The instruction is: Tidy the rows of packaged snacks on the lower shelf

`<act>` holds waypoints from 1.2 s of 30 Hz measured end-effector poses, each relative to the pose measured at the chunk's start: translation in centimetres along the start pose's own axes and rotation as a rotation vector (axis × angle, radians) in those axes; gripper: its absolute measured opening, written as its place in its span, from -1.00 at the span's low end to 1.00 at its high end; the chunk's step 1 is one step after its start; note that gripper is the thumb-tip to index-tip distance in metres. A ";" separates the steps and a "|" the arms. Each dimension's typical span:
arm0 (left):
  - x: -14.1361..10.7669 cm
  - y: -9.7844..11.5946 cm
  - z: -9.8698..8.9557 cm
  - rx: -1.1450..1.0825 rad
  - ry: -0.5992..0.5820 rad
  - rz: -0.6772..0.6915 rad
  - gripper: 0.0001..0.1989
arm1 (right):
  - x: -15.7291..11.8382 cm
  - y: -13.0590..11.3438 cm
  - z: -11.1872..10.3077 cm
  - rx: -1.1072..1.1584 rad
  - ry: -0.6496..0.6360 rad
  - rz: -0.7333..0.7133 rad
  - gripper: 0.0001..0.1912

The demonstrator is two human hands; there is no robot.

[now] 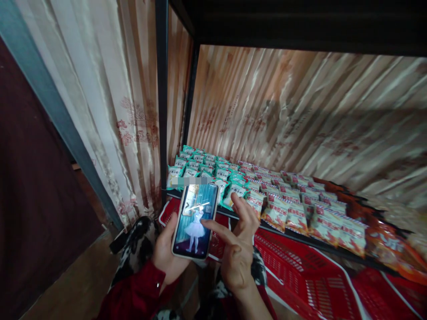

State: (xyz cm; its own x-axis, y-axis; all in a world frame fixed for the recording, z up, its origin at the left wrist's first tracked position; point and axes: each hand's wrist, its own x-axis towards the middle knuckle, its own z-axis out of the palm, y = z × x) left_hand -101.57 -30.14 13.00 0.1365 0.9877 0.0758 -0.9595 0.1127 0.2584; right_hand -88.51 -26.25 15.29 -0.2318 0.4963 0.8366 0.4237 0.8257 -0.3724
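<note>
My left hand (170, 253) is wrapped round a smartphone (191, 235) from its left side and underneath, with the screen facing up at me. Lit on the screen is a picture of a figure in a white dress before a blue curtain. The index finger of my right hand (236, 253) points at the screen, its tip on or just over the glass. The other right fingers are loosely spread and hold nothing. Beyond the phone, rows of green-and-white snack packets (208, 166) stand on a shelf.
Right of the green packets are red-and-white snack packets (296, 213) and orange bags (390, 244). Red plastic baskets (310, 271) sit below the shelf edge. A dark metal post (162, 102) rises at the left, with patterned curtains (267, 102) behind and beside the shelf.
</note>
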 end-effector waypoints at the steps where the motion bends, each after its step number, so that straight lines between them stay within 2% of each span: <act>1: 0.1 0.0 0.0 -0.002 -0.004 0.000 -0.61 | 0.1 0.0 -0.1 -0.008 -0.003 -0.008 -0.34; 11: 0.1 0.0 0.3 0.006 0.015 -0.049 -0.60 | 0.1 -0.4 -0.2 0.002 -0.049 -0.021 -0.34; 17: 0.2 0.1 0.3 0.016 0.068 -0.037 -0.61 | 0.2 -0.6 -0.2 -0.004 -0.052 -0.034 -0.34; 36: -0.2 0.5 0.2 0.024 0.111 -0.034 -0.61 | 0.2 -1.0 0.0 -0.031 -0.070 -0.059 -0.35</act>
State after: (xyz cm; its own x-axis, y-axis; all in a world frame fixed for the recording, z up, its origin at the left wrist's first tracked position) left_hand -102.06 -30.29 13.27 0.1394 0.9894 -0.0399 -0.9483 0.1450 0.2822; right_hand -88.98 -26.94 15.77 -0.3171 0.4657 0.8262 0.4342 0.8458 -0.3101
